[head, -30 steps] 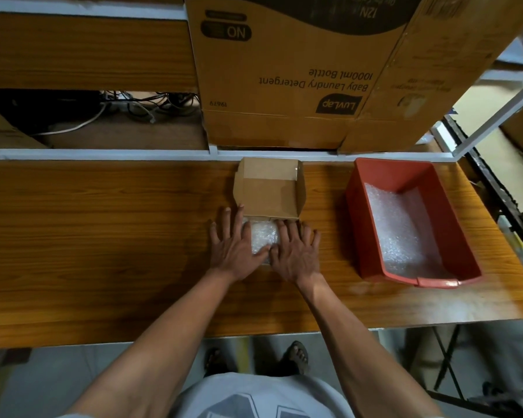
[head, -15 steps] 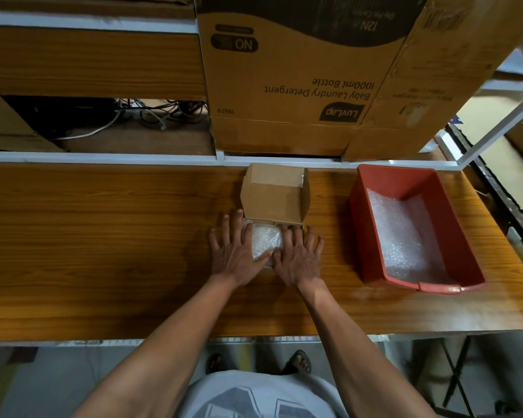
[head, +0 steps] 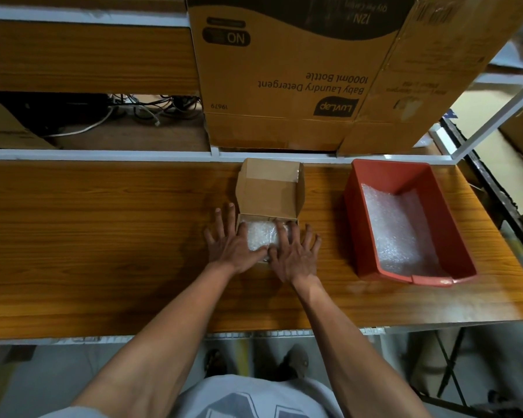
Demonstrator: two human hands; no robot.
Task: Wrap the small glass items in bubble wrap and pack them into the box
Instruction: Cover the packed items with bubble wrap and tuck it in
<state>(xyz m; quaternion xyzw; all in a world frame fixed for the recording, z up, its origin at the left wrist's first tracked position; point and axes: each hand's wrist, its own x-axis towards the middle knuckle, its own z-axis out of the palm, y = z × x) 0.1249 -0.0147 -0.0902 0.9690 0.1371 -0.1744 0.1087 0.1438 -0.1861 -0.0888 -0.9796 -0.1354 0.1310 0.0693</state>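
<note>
A small brown cardboard box [head: 269,191] stands on the wooden table with its lid flap raised toward the back. Inside its near part lies a white bubble-wrapped bundle [head: 261,236]. My left hand [head: 233,239] lies flat with straight fingers on the bundle's left side and the box's left edge. My right hand [head: 293,251] lies flat on the bundle's right side, fingers spread. Both thumbs meet at the bundle's near edge. What the wrap holds is hidden.
A red plastic bin [head: 405,224] with loose bubble wrap [head: 396,224] inside stands to the right. A large printed carton [head: 299,73] sits on the shelf behind the table. Cables [head: 145,110] lie on that shelf at the left. The wooden table [head: 88,236] stretches left.
Both hands stay flat on the bundle in the box. The view has shifted slightly; the hands and box have barely moved.
</note>
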